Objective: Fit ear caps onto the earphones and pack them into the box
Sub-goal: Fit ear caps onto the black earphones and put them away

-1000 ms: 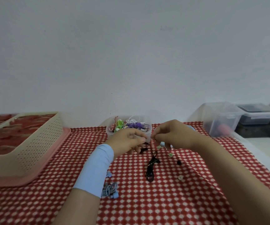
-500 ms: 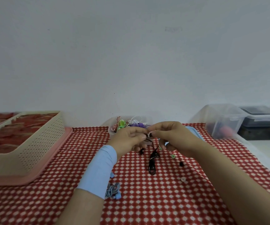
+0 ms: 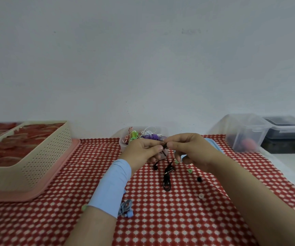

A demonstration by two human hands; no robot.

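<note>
My left hand (image 3: 144,150) and my right hand (image 3: 190,150) meet fingertip to fingertip above the table, both pinching one earbud of the black earphones (image 3: 167,176). Their coiled cable hangs down onto the red checked cloth, with the other black earbud dangling by my left palm. Loose ear caps lie to the right: a green ear cap (image 3: 189,170), a black ear cap (image 3: 199,179) and a white ear cap (image 3: 201,196). A clear box of coloured earphones (image 3: 143,135) stands just behind my hands. Blue earphones (image 3: 126,207) lie by my left forearm.
A beige perforated basket (image 3: 42,157) on a pink tray (image 3: 58,176) fills the left side. Clear lidded plastic boxes (image 3: 247,132) stand at the back right, with a dark one (image 3: 285,126) behind. A blue lid (image 3: 214,144) lies behind my right hand. A wall backs the table.
Both hands stay together on the black earbud and have closed in a little tighter; the cable sways slightly. The view has tilted a bit.
</note>
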